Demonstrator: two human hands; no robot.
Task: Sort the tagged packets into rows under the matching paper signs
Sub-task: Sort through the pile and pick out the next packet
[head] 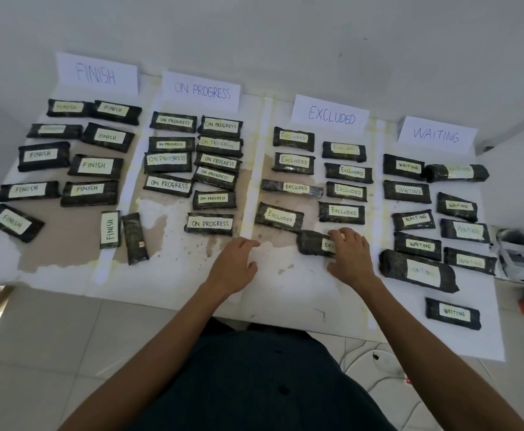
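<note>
- Two hands reach forward: the right hand (351, 255) curls its fingers over a black, crinkly oblong packet (312, 242), lowest under the EXCLUDED sign (330, 115).
- And the left hand (234, 262) lies flat, fingers loosely spread, on stained paper (285, 292).

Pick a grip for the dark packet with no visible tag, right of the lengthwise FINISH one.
Probably pinch the untagged packet by its near short end, from the person's side. It lies flat and lengthwise, the FINISH packet crowds its left long edge, and the near end sits clear.
</note>
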